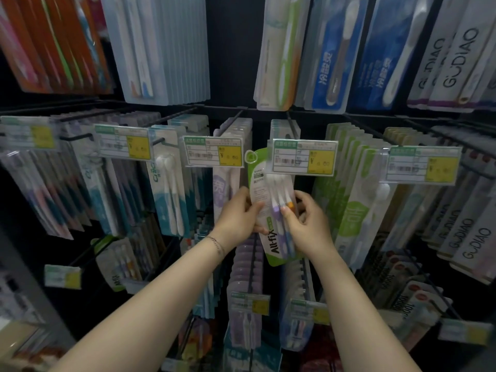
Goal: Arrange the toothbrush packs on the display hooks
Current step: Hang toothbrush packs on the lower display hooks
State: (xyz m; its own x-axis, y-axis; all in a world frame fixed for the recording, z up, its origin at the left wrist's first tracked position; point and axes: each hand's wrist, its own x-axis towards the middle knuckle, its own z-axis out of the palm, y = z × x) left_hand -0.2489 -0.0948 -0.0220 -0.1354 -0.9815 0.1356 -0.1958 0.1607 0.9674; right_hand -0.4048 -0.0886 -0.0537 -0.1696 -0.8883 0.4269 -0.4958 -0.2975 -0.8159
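Nearest the camera, two bare forearms, rising from the bottom edge and converging toward the middle price tag (304, 157). On the left wrist, a thin bracelet (217, 245).

Below that tag and a little to its left, the left hand (240, 214): fingers curled round the left edge of a green toothbrush pack (275, 244), thumb across the front, back of the hand toward the camera. Directly under the tag, the right hand (307, 222): thumb pressed on the pack's clear blister, fingers curled behind its right edge, wrist bent slightly inward. Both hands clamped on the same pack, close together, not touching each other.

Pack held nearly upright, top leaning left, bottom right. Purple and orange showing among the brush handles behind the blister. Upper right part hidden just behind the tag's left edge; hooked on or not, impossible to tell.

Farther back, right of the tag, a row of green-and-white packs (351, 213) hanging side by side. Left of the tag, a second price tag (213, 154) in front of white packs. Below the tag, beyond the hands, a row of purple packs (245, 267). Far right of the tag, grey packs (468, 237) lettered GUDIAO. Above the tag, on the upper row, blue packs (330, 63) beside a green-edged pack (291, 36).
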